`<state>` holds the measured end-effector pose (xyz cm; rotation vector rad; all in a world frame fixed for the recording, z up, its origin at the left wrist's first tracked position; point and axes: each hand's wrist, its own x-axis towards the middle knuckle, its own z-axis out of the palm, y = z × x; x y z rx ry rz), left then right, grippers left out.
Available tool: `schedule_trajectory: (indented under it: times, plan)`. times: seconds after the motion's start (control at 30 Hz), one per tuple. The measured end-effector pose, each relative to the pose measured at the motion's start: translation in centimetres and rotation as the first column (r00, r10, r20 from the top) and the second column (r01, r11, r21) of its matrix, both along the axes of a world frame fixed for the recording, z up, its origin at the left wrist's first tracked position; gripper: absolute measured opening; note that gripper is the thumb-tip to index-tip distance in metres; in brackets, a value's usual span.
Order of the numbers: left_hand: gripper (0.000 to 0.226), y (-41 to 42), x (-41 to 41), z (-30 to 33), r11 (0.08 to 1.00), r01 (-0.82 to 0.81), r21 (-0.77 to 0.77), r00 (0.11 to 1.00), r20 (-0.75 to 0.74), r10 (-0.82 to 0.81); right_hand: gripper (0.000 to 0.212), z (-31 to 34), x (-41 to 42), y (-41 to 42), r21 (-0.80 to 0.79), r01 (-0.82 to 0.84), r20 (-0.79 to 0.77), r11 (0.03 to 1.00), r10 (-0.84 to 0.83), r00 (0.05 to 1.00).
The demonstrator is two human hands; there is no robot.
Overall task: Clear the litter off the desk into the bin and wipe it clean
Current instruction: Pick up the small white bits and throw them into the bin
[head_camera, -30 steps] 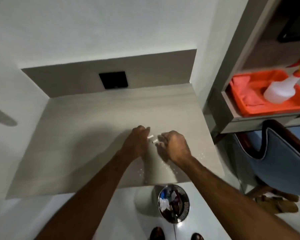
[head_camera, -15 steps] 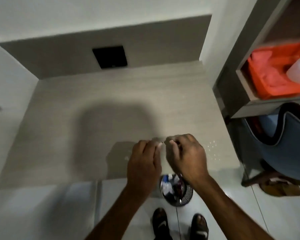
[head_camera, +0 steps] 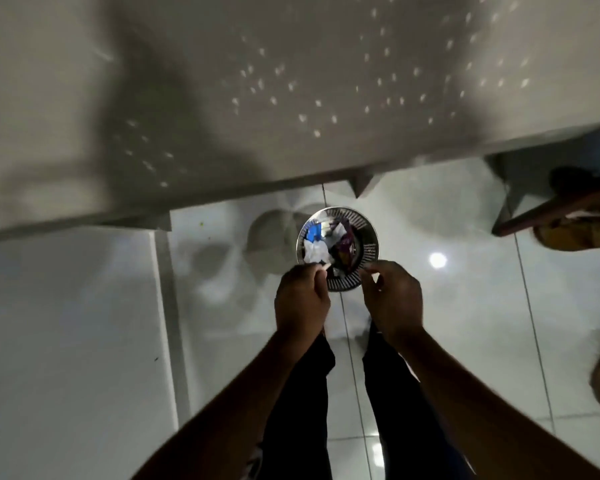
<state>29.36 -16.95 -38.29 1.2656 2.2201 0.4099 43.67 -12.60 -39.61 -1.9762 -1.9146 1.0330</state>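
Both hands hang at the centre of the frame directly over the near rim of the bin [head_camera: 340, 249], seemingly so that whatever they let go falls inside: the left hand [head_camera: 300, 301] is curled with its fingertips pinched on a small pale scrap [head_camera: 324, 270], the right hand [head_camera: 392, 299] curled likewise. The right hand's fingertips face away, so whether it grips anything I cannot tell. The surface [head_camera: 291, 98] fills the upper frame, dotted with blurred pale specks that may be light spots or crumbs.

Above bin [head_camera: 368, 233]: open, unobstructed | desk [head_camera: 291, 98] edge: just beyond, overhanging | flanks: bare floor [head_camera: 84, 341]; chair leg [head_camera: 548, 213] well right
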Motion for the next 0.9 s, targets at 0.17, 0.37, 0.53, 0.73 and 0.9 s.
schedule_trajectory:
  times: [0.17, 0.37, 0.53, 0.73, 0.9]
  plan:
    - [0.022, 2.1, 0.4, -9.2, 0.968, -0.049, -0.246, 0.996, -0.082, 0.029, 0.020, -8.3, -0.5, 2.5, -0.175, 0.101, 0.073, 0.979, -0.090, 0.993]
    - [0.036, 3.2, 0.4, -14.0, 0.957, -0.038, -0.289, 0.998, -0.064, 0.020, 0.019, -13.0, -1.3, 3.7, -0.241, 0.066, 0.085, 0.968, -0.047, 0.995]
    - [0.055, 3.9, 0.1, -9.3, 0.989, 0.111, -0.097, 0.980, -0.158, -0.125, 0.029, -9.5, -0.8, 3.5, -0.088, 0.039, -0.126, 0.995, -0.050, 0.991]
    - [0.048, 4.3, 1.6, 6.5, 0.898, 0.413, 0.150, 0.894, -0.253, -0.369, 0.041, 3.8, 0.6, 2.4, 0.134, -0.041, -0.129, 0.990, 0.058, 0.990]
    - [0.041, 4.5, 2.8, 19.1, 0.656, 0.636, 0.407, 0.768, -0.420, -0.484, 0.047, 17.2, 2.6, 1.9, 0.329, -0.090, -0.070, 0.940, 0.119, 0.990]
